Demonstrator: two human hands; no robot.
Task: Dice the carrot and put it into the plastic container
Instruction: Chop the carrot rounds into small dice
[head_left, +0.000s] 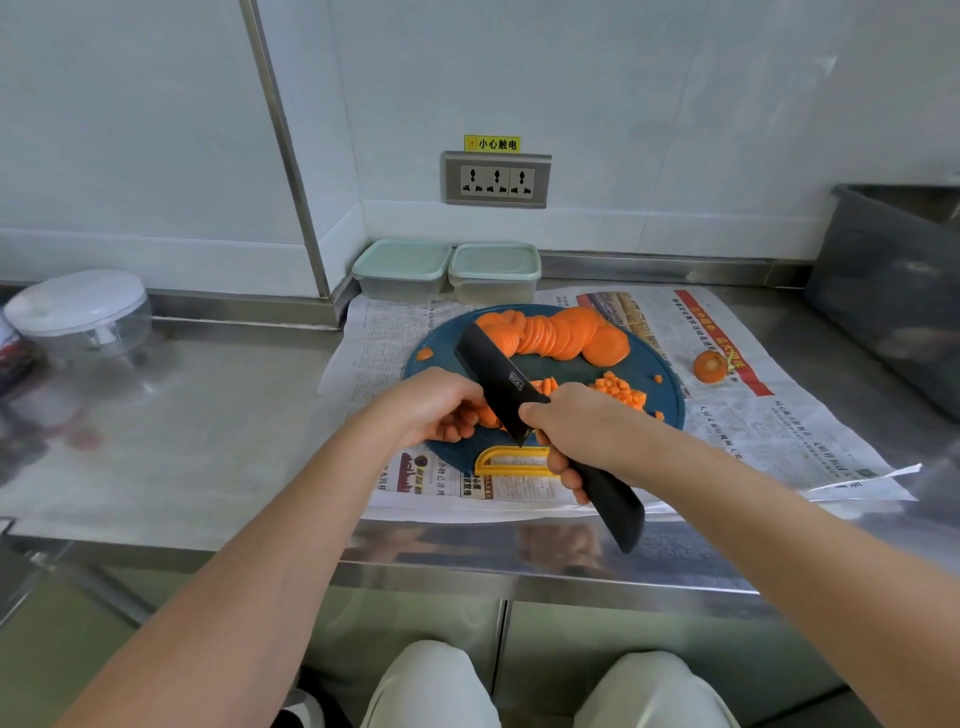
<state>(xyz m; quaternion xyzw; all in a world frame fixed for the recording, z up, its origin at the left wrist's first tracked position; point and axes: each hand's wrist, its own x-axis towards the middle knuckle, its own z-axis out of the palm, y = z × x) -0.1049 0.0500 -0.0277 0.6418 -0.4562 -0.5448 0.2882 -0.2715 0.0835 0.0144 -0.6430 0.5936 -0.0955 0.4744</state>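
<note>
The carrot pieces (485, 417) being cut lie at the near edge of a round dark blue cutting board (571, 366), directly under the left hand (436, 408). Its fingers are curled down on top of them and hold them in place. The right hand (576, 431) is just beside it, on the right, with the fingers wrapped around the handle of a black knife (501, 384). The blade points away and to the left, tilted, and passes between the 2 hands, close against the left knuckles.

A small heap of diced carrot (621, 391) lies on the right part of the board, near the right hand but not touching it. A long fanned row of carrot slices (556, 335) fills the far part of the board, beyond the knife tip.

The board rests on a newspaper (753, 426) spread over the steel counter (208, 441). A carrot end (710, 366) sits on the paper, to the right of the board. A yellow peeler (511, 461) lies at the near edge of the board, partly under the right hand.

2 plastic containers (402, 267), both with pale green lids on, stand side by side against the wall, behind the board. A grey bin (893, 291) is at the far right, and a clear bowl (78, 312) with a white lid is at the far left.
</note>
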